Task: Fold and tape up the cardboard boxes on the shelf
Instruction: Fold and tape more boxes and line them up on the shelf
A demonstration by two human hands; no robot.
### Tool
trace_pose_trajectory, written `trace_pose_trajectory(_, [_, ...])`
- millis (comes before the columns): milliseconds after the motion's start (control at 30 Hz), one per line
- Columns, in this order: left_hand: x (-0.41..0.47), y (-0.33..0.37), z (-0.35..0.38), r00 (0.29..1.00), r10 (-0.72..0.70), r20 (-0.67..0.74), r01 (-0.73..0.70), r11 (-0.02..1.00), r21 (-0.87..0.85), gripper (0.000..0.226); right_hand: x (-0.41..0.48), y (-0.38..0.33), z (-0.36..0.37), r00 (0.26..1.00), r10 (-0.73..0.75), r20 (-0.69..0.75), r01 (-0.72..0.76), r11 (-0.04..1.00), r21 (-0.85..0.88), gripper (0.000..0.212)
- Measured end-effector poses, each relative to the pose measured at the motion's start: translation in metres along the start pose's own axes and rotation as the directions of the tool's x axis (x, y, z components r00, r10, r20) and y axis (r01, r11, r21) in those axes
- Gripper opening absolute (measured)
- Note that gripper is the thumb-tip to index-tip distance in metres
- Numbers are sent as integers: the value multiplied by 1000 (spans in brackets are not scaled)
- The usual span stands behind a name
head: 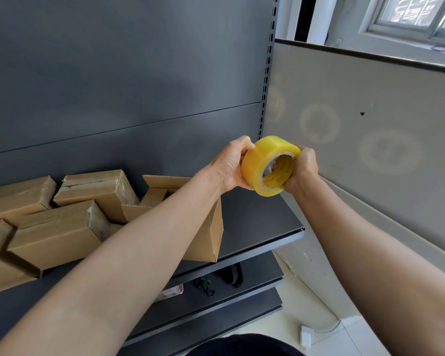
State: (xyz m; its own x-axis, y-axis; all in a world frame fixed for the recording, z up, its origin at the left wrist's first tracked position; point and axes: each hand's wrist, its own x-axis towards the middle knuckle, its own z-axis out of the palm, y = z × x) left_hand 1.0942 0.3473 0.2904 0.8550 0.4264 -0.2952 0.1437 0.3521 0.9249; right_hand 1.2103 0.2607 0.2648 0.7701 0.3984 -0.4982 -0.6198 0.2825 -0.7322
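Observation:
A yellow roll of packing tape (257, 160) is held up in the air above the right end of the dark shelf (257, 222). My left hand (229, 165) grips its left side and my right hand (302, 168) grips its right side, fingers reaching into the core. Below my left forearm stands an open cardboard box (206, 235) with its top flaps up. Several taped cardboard boxes (59, 227) lie in a heap on the left part of the shelf.
The shelf's dark back panel (113, 86) rises behind the boxes. Lower shelves (229, 294) hold black straps and a small packet. A grey partition wall (370, 124) stands to the right, with a white power strip (306, 335) on the floor.

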Motion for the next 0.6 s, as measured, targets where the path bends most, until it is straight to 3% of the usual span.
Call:
trace_pose_trajectory(67, [0, 0, -1, 1000, -14, 5, 14, 1000, -21, 29, 0, 1, 0, 1000, 4, -21, -4, 1000, -5, 17])
trace_pose_trajectory(367, [-6, -5, 0, 1000, 7, -12, -7, 1000, 22, 13, -2, 1, 0, 997, -3, -75, 1, 1000, -29, 11])
trace_pose_trajectory(600, [-4, 0, 2, 998, -67, 10, 67, 998, -6, 8, -1, 3, -3, 997, 36, -61, -38, 999, -34, 13])
